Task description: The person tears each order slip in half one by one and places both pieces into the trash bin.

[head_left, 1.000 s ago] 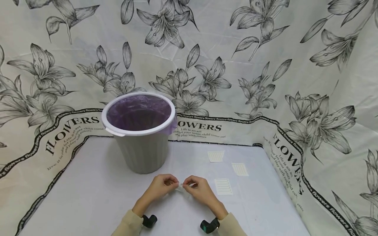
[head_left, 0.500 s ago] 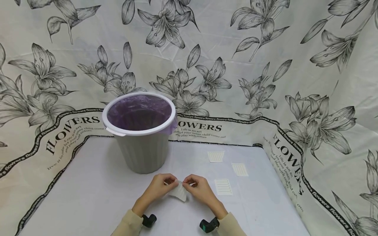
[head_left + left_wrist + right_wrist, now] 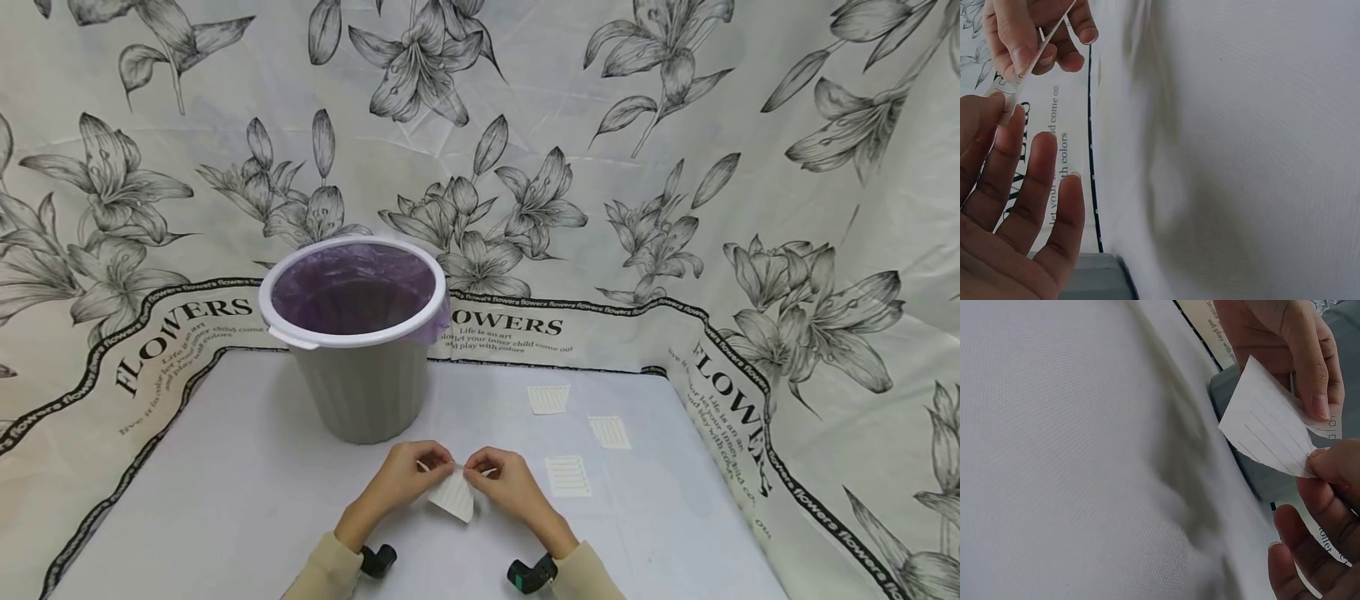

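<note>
Both hands meet over the middle of the table, pinching one small lined piece of paper (image 3: 453, 498). My left hand (image 3: 408, 477) grips its upper left part between thumb and forefinger, while my right hand (image 3: 510, 485) pinches it close beside. The right wrist view shows the sheet (image 3: 1266, 422) with printed lines, small boxes near the left thumb, a rough lower edge and a notch between the two grips. From the left wrist, the paper (image 3: 1011, 100) appears nearly edge-on. The other fingers of each hand fan out loosely, off the paper.
A grey bin (image 3: 367, 392) with a white rim and purple liner stands behind the left hand. Right of the hands lie three lined paper pieces: a near one (image 3: 568, 477), a middle one (image 3: 611, 432) and a far one (image 3: 548, 399). Flower-printed cloth (image 3: 510, 333) borders the white table.
The paper, barely visible between the fingers a second ago, has swung down and now hangs below them with its lined face showing. The hands stay almost in place.
</note>
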Demonstrator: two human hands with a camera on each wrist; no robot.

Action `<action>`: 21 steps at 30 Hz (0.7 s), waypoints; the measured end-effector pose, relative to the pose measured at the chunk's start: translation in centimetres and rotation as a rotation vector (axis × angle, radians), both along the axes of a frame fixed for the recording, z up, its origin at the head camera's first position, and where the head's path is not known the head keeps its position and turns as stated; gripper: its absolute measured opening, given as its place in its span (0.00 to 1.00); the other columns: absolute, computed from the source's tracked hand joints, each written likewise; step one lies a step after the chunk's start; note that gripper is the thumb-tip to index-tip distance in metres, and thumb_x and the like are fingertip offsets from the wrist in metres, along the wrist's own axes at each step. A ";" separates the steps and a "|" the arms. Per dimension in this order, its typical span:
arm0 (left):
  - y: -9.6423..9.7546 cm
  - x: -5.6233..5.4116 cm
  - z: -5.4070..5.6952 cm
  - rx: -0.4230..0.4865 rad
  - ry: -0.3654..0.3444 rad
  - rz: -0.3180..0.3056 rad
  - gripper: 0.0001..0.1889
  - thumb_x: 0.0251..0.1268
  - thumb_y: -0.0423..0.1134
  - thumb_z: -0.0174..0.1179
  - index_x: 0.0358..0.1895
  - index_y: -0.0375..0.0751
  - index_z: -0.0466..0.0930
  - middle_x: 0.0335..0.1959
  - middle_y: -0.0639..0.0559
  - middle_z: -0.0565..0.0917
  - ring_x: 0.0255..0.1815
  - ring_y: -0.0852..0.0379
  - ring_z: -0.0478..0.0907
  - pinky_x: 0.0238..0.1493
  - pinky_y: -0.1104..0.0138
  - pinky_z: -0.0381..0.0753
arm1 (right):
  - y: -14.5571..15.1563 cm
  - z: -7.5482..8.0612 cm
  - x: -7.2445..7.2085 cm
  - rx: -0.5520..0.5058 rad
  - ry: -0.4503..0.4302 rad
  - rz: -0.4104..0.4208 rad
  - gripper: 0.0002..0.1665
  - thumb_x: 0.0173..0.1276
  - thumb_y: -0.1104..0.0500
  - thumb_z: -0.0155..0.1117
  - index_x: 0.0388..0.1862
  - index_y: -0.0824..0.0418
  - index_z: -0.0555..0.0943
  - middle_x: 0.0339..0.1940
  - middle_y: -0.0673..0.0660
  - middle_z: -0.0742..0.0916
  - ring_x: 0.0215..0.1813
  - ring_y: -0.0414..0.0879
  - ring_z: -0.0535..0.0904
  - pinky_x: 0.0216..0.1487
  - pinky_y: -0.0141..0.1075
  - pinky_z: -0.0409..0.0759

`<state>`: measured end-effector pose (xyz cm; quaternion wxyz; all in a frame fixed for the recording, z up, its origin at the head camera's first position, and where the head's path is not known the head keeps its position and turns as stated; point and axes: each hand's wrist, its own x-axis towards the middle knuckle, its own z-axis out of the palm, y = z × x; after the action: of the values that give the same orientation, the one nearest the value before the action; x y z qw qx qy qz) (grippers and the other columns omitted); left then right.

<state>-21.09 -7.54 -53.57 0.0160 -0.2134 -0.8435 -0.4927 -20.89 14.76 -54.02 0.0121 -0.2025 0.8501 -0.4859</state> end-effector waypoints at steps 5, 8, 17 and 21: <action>-0.2 0.0 -0.3 0.004 0.001 -0.016 0.02 0.68 0.39 0.69 0.38 0.47 0.89 0.33 0.58 0.88 0.34 0.69 0.81 0.35 0.72 0.81 | -0.1 -0.3 -0.1 0.008 -0.002 0.006 0.03 0.71 0.58 0.70 0.39 0.56 0.87 0.36 0.50 0.90 0.40 0.36 0.84 0.41 0.33 0.84; -0.2 0.0 -0.3 0.012 0.021 -0.034 0.02 0.68 0.39 0.69 0.39 0.46 0.89 0.33 0.57 0.89 0.34 0.69 0.81 0.35 0.72 0.81 | -0.1 -0.4 -0.2 0.016 -0.006 0.003 0.03 0.70 0.58 0.70 0.38 0.56 0.87 0.36 0.50 0.90 0.39 0.36 0.84 0.41 0.33 0.84; -0.2 0.2 -0.1 0.020 0.056 -0.081 0.03 0.68 0.41 0.69 0.38 0.47 0.89 0.34 0.57 0.90 0.35 0.69 0.81 0.35 0.72 0.80 | -0.2 -0.9 -0.4 0.021 -0.046 0.001 0.04 0.70 0.59 0.70 0.38 0.59 0.86 0.35 0.52 0.90 0.37 0.36 0.84 0.40 0.30 0.83; -0.3 0.3 0.0 0.018 0.041 -0.085 0.03 0.68 0.41 0.69 0.38 0.48 0.89 0.35 0.58 0.90 0.35 0.70 0.81 0.36 0.72 0.80 | -0.1 -1.1 -0.5 0.000 -0.073 -0.005 0.06 0.70 0.59 0.70 0.38 0.61 0.87 0.34 0.54 0.90 0.36 0.38 0.84 0.37 0.30 0.81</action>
<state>-20.80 -7.83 -53.55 0.0144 -0.2589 -0.8288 -0.4959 -21.40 14.64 -55.12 0.0418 -0.1823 0.8496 -0.4931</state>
